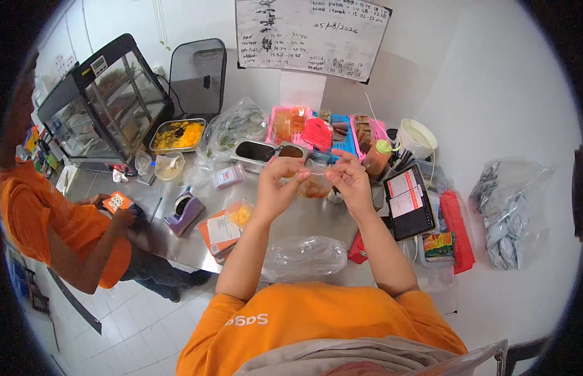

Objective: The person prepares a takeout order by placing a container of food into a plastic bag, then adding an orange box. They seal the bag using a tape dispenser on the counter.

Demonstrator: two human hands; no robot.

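Note:
My left hand (281, 188) and my right hand (351, 183) are raised over the steel table, fingertips close to each other. A thin pale strand (316, 174) runs between them, pinched at both ends; I cannot tell if it is a band or the edge of a plastic bag. Just below and behind it is a clear plastic container or bag (315, 188) with orange-red food, partly hidden by my hands. Steel food pans (254, 152) with dark sauce lie beyond my left hand. An orange sauce bottle (377, 157) with a yellow-green cap stands beyond my right hand.
To the left, a co-worker (66, 221) holds an orange box (118, 202). A tape dispenser (185, 211), a cup of yellow shreds (240, 215) and crumpled clear plastic (305, 256) lie nearer. A tablet (409, 202) stands right; a glass warmer cabinet (106, 103) is back left.

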